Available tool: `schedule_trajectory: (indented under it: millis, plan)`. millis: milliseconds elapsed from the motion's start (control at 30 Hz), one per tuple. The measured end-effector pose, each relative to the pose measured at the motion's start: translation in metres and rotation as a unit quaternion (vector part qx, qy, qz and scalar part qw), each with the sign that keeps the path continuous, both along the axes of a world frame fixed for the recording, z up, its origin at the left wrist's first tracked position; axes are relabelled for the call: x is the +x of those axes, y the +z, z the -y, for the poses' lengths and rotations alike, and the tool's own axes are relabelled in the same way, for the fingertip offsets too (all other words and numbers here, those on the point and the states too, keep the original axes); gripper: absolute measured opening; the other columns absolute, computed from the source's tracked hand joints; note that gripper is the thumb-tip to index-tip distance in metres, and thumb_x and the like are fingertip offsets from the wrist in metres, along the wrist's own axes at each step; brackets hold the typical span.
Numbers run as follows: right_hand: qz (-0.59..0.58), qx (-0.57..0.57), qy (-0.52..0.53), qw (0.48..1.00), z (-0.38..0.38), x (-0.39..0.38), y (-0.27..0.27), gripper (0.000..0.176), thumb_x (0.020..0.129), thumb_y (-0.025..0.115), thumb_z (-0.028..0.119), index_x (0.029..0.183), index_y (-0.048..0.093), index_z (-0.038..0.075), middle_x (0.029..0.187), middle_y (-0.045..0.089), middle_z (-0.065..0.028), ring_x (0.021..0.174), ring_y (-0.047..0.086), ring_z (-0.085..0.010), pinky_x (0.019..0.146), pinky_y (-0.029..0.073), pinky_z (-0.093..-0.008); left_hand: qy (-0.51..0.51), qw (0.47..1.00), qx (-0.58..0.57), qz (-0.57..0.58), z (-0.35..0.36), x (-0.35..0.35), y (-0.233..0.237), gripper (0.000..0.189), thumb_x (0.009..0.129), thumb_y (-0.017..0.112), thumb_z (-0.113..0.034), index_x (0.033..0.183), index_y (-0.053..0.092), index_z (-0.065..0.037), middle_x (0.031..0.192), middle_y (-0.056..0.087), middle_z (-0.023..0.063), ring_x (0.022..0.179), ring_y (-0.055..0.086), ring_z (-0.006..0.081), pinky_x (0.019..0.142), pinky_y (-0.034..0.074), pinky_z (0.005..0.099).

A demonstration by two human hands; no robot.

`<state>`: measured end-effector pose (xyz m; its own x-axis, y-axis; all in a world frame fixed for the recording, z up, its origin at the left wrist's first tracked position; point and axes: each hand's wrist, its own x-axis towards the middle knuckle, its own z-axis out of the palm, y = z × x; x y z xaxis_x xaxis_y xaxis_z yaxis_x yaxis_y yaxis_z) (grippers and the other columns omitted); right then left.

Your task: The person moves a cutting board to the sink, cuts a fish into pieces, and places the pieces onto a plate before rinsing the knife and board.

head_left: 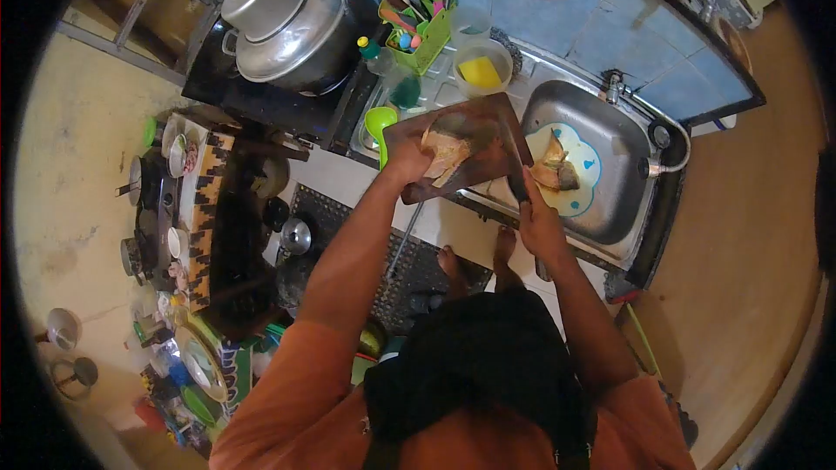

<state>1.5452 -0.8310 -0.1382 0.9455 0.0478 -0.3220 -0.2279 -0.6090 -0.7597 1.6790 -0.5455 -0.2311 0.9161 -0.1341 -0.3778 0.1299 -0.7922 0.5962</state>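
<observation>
A dark wooden cutting board point(409, 135) lies tilted over the counter edge, left of the sink. On it rests a piece of fish point(451, 146) with dark skin and pale flesh. The fingers of my left hand point(407, 164) are closed on the near left side of this fish. My right hand point(542, 224) grips a knife point(517, 155), whose blade lies along the board's right edge. Just right of the blade, more fish pieces point(554, 171) sit on a white plate with blue marks point(582, 144) inside the sink.
The steel sink point(627, 200) has a faucet point(615, 87) at its back. A tub with a yellow sponge point(481, 71), a green utensil basket point(427, 39) and a green ladle point(380, 124) stand around the board. Large pots point(292, 43) occupy the stove at the left.
</observation>
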Motion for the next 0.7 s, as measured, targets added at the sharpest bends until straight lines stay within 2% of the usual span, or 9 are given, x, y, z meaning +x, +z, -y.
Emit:
schedule_trajectory:
  millis: [67, 100, 167, 267, 400, 467, 500, 567, 700]
  plan:
    - [-0.021, -0.023, 0.017, 0.999, 0.0, 0.004, 0.004, 0.067, 0.094, 0.046, 0.011, 0.152, 0.018, 0.029, 0.075, 0.062, -0.0281, 0.071, 0.063, -0.0448, 0.07, 0.049, -0.0533, -0.037, 0.995, 0.044, 0.08, -0.001, -0.003, 0.004, 0.033, 0.089, 0.061, -0.025, 0.106, 0.065, 0.003, 0.089, 0.07, 0.019, 0.081, 0.069, 0.0299, 0.072, 0.055, 0.0392]
    - [-0.027, -0.044, 0.034, 0.998, -0.004, 0.007, 0.009, 0.068, 0.093, 0.046, 0.01, 0.152, 0.017, 0.028, 0.074, 0.062, -0.0279, 0.07, 0.063, -0.0449, 0.069, 0.049, -0.0535, -0.037, 0.995, 0.043, 0.081, 0.001, -0.004, 0.011, 0.033, 0.089, 0.061, -0.025, 0.106, 0.065, 0.003, 0.089, 0.07, 0.019, 0.081, 0.069, 0.0299, 0.072, 0.055, 0.0392]
    - [-0.032, -0.066, 0.05, 0.996, -0.008, 0.012, 0.011, 0.07, 0.092, 0.047, 0.009, 0.153, 0.017, 0.027, 0.073, 0.062, -0.0277, 0.069, 0.062, -0.045, 0.068, 0.049, -0.0536, 0.026, 1.0, -0.015, -0.001, 0.007, -0.006, 0.028, 0.034, 0.084, 0.062, -0.025, 0.105, 0.067, 0.001, 0.101, 0.067, 0.0228, 0.096, 0.064, 0.0376, 0.086, 0.05, 0.044]
    - [-0.031, -0.051, 0.064, 0.996, -0.012, 0.015, -0.003, 0.072, 0.09, 0.048, 0.008, 0.153, 0.017, 0.026, 0.072, 0.062, -0.0274, 0.069, 0.062, -0.0451, 0.069, 0.049, -0.0536, 0.046, 0.994, 0.016, 0.098, 0.014, -0.013, 0.024, 0.041, 0.082, 0.063, -0.026, 0.112, 0.062, 0.001, 0.098, 0.068, 0.0233, 0.092, 0.065, 0.0377, 0.084, 0.051, 0.0445]
    - [-0.007, -0.091, 0.081, 0.993, -0.017, 0.015, -0.022, 0.073, 0.09, 0.048, 0.007, 0.153, 0.017, 0.027, 0.069, 0.061, -0.0264, 0.065, 0.061, -0.0438, 0.065, 0.048, -0.0523, 0.16, 0.985, 0.05, 0.038, 0.047, -0.028, 0.06, 0.055, 0.079, 0.068, -0.031, 0.124, 0.055, -0.001, 0.11, 0.064, 0.0242, 0.104, 0.061, 0.038, 0.09, 0.047, 0.0472]
    - [-0.016, -0.101, 0.087, 0.991, -0.02, 0.016, -0.02, 0.075, 0.088, 0.049, 0.006, 0.153, 0.016, 0.027, 0.069, 0.061, -0.0264, 0.065, 0.061, -0.0438, 0.065, 0.048, -0.0525, 0.128, 0.925, 0.171, 0.315, 0.062, -0.04, 0.071, 0.062, 0.08, 0.068, -0.035, 0.132, 0.05, -0.006, 0.127, 0.056, 0.0232, 0.12, 0.051, 0.0407, 0.1, 0.039, 0.0517]
    - [-0.029, -0.121, 0.093, 0.988, -0.021, 0.017, -0.016, 0.078, 0.087, 0.051, 0.006, 0.153, 0.014, 0.027, 0.07, 0.061, -0.0262, 0.066, 0.061, -0.0439, 0.065, 0.049, -0.0527, 0.13, 0.926, 0.169, 0.312, 0.065, -0.039, 0.065, 0.062, 0.08, 0.068, -0.035, 0.132, 0.05, -0.006, 0.127, 0.056, 0.0232, 0.12, 0.051, 0.0407, 0.1, 0.039, 0.0517]
    - [-0.044, -0.142, 0.102, 0.984, -0.022, 0.018, -0.015, 0.081, 0.086, 0.052, 0.007, 0.153, 0.012, 0.027, 0.07, 0.061, -0.026, 0.066, 0.062, -0.0441, 0.065, 0.049, -0.0529, -0.022, 0.928, 0.066, 0.366, 0.067, -0.036, 0.047, 0.054, 0.079, 0.071, -0.031, 0.126, 0.058, -0.008, 0.134, 0.051, 0.0213, 0.131, 0.038, 0.0441, 0.106, 0.03, 0.0546]
    - [-0.053, -0.184, 0.123, 0.974, -0.024, 0.028, -0.014, 0.084, 0.084, 0.052, 0.007, 0.153, 0.011, 0.031, 0.075, 0.064, -0.0258, 0.069, 0.064, -0.0425, 0.064, 0.05, -0.0532, -0.101, 0.92, 0.053, 0.375, 0.059, -0.031, 0.011, 0.044, 0.082, 0.069, -0.027, 0.121, 0.062, -0.009, 0.13, 0.055, 0.0197, 0.129, 0.042, 0.0427, 0.106, 0.031, 0.0561]
